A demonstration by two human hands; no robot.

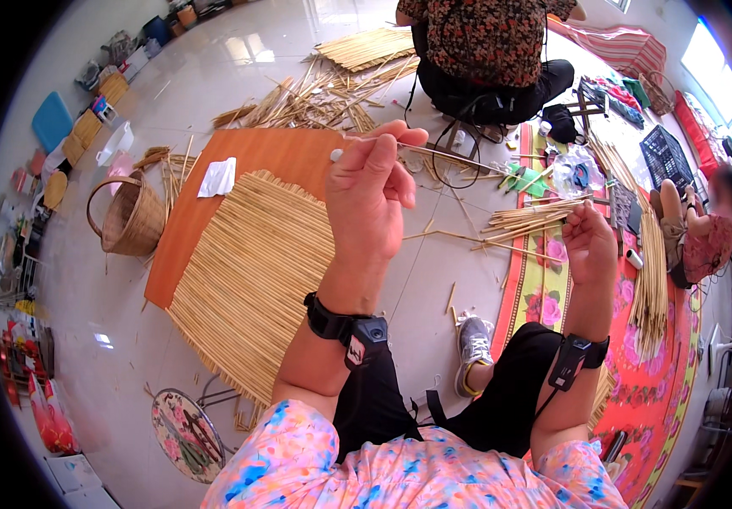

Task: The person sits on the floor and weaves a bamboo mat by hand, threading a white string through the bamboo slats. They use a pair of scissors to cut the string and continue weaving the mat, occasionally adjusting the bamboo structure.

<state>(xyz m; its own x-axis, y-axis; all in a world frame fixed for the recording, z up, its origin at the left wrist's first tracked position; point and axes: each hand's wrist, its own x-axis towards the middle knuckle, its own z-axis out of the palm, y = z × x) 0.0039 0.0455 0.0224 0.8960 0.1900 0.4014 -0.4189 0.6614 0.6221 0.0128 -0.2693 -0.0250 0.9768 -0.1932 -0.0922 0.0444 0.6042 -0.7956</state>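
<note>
- Head view, left hand: the left hand (367, 191) is raised over the floor, its grip pinched on a thin stick (455, 159) that slants toward the right.
- Right hand: the right hand (589, 242) is near a loose sheaf of straw (529, 217), its fingertips drawn together; whether anything sits in that grip, I cannot tell. A black band with a small box circles each wrist.
- Surface: a ribbed straw mat (251, 271) covers much of a smooth orange-brown board (251, 146), just left of the left forearm. A crumpled white paper (217, 178) lies on the board near the mat's upper edge.
- Floor: glossy pale tiles (128, 318) reflect the light. Straw is strewn beyond the board, around another flat straw piece (367, 48).
- Right side: a red and yellow flowered cloth (544, 293) spreads over the floor, with a long straw bundle (650, 288) and a black crate (667, 157) nearby.
- Left side: a wicker basket (132, 222) stands beside the board; a round flowered stool (186, 433) is lower down.
- Room: one person (485, 42) sits ahead, back turned; another (709, 233) sits at the right, below a bright window (714, 72).
</note>
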